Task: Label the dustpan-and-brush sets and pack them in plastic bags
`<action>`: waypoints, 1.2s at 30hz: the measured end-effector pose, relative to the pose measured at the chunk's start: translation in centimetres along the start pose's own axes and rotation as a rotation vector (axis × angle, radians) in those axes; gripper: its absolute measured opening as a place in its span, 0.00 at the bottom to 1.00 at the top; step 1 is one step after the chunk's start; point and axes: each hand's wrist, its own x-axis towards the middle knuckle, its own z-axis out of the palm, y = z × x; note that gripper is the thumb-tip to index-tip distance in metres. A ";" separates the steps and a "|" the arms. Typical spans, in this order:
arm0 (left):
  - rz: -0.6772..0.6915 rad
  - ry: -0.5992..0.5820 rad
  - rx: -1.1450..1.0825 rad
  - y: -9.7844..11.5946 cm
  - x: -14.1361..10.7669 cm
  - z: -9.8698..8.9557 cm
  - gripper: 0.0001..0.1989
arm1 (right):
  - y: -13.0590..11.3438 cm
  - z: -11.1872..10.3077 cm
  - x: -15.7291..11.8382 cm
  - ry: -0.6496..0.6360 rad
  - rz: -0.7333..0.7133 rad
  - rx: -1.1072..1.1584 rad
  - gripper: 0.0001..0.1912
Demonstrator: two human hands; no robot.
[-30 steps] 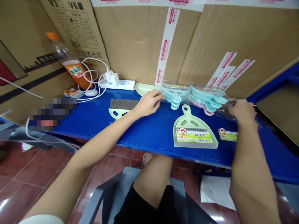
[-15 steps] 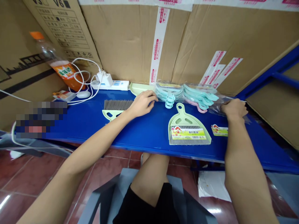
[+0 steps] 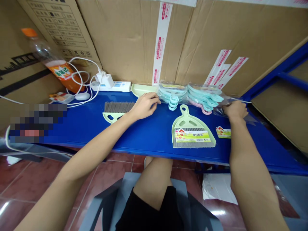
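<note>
My left hand [image 3: 145, 105] rests on the blue tabletop with loosely bent fingers, its thumb apart, holding nothing. Behind it lies a pale green dustpan [image 3: 140, 89], partly covered by the hand. A small green brush [image 3: 115, 107] with grey bristles lies under my left wrist. At the right, my right hand [image 3: 235, 109] has its fingers curled on a clear plastic bag [image 3: 219, 110]; the fingertips are hidden. Between my arms sits a green dustpan [image 3: 183, 122] with a brush fitted in it and a printed label card [image 3: 192, 135] on top. Another label card [image 3: 223, 132] lies beside my right forearm.
Bagged blue dustpan sets [image 3: 172, 94] and a second bagged pile [image 3: 204, 96] with a pink handle stand against a large cardboard box [image 3: 134, 41]. At left are an orange drink bottle [image 3: 61, 72], a power strip [image 3: 121, 86] and white cables. A blue metal frame [image 3: 276, 72] rises at right.
My right hand has shifted slightly left over the plastic bag. My left hand stays in place on the table. The whole view has moved a little.
</note>
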 end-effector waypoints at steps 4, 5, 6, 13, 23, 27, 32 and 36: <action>0.006 0.018 0.008 -0.1 0.0 0.0 0.15 | -1.0 -1.0 -0.8 0.094 0.256 0.066 0.23; 0.009 0.023 0.011 -0.1 0.0 0.0 0.15 | -1.3 -1.4 -1.0 0.130 0.291 0.076 0.24; 0.011 0.027 0.012 -0.1 0.0 0.0 0.15 | -1.5 -1.9 -1.3 0.178 0.324 0.090 0.24; 0.005 0.025 0.028 0.1 0.1 -0.1 0.15 | -3.0 -5.0 -3.2 0.776 0.212 0.261 0.22; -0.001 0.037 0.022 0.0 0.0 0.0 0.15 | -2.1 -5.0 -2.4 0.880 0.289 0.291 0.20; -0.030 0.062 -0.031 0.4 0.2 -0.2 0.14 | -4.0 -5.7 -3.4 1.072 0.067 0.288 0.35; -0.274 0.170 -0.463 0.5 1.0 0.0 0.19 | -8.4 -4.8 -7.4 0.913 -0.549 0.395 0.22; -0.508 0.154 -0.928 -0.5 1.4 -0.6 0.38 | -11.4 -3.9 -10.5 0.566 -0.836 0.348 0.15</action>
